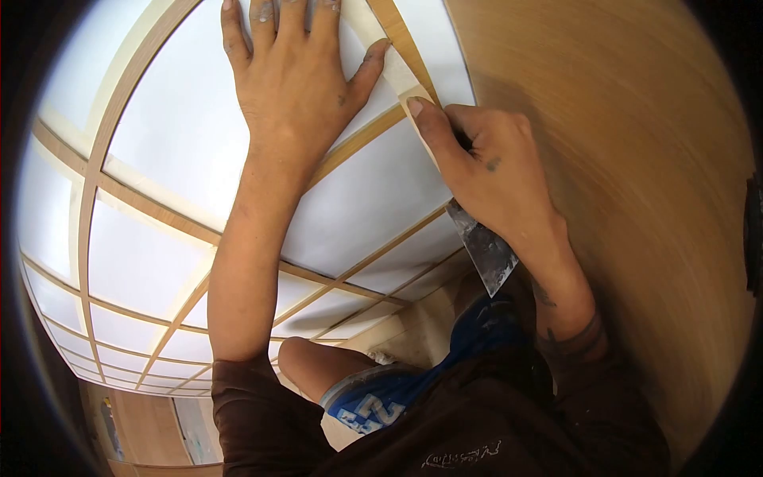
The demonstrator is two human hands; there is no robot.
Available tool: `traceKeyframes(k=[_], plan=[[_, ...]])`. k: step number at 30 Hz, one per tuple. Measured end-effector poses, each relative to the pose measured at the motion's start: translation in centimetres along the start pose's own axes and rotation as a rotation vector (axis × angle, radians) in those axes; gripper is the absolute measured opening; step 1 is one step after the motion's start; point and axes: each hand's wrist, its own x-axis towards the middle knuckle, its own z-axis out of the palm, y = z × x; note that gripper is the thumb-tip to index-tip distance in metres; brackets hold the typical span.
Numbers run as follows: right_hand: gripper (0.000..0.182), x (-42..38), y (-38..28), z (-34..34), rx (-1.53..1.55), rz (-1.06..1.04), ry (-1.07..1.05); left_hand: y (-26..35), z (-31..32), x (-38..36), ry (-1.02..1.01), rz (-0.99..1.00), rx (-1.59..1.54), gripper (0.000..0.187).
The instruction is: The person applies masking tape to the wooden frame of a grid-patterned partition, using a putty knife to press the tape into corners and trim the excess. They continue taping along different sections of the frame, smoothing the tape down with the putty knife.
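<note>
My left hand lies flat with fingers spread on a white panel that is framed by wood-coloured strips. Its thumb rests beside a pale strip of masking tape running along a wooden bar. My right hand pinches the lower part of this tape between thumb and fingers. Out of the same hand, below the palm, sticks the smeared metal blade of a putty knife; its handle is hidden in the grip.
Wooden bars divide the white surface into many squares, several edged with pale tape. To the right stretches a broad wood-grain surface. My knee and blue shorts are below, close to the grid. Brown boards appear at lower left.
</note>
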Motion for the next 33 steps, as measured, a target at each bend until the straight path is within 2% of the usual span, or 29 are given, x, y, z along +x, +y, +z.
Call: traceKeyframes(k=[8,10,17,21,25,28,32,33], plan=[[0.061,0.2,0.9,0.4,0.011,-0.045,0.022,0.0,0.5,-0.3,-0.011,0.006,0.037,0.094],[0.061,0.2,0.7,0.2,0.049,0.009,-0.014,0.1,0.9,-0.6,-0.002,0.017,0.047,0.094],[0.066,0.3,1.2,0.5,0.089,0.01,0.001,-0.1,1.1,-1.2,-0.016,0.054,-0.044,0.1],[0.063,0.3,1.2,0.4,0.131,0.007,0.024,0.3,0.6,-1.3,-0.071,0.051,-0.057,0.105],[0.056,-0.3,1.2,0.3,0.121,0.074,0.02,0.1,1.1,-1.5,-0.025,0.085,-0.088,0.107],[0.064,-0.8,1.7,0.5,0.16,0.055,0.031,0.5,0.8,-1.5,-0.075,0.051,-0.056,0.108],[0.063,-1.1,2.1,0.6,0.197,0.058,0.066,0.6,0.5,-1.4,-0.091,0.046,-0.074,0.107],[0.057,-1.2,2.1,0.4,0.145,0.041,0.051,0.7,0.4,-1.4,-0.1,0.04,-0.082,0.107]])
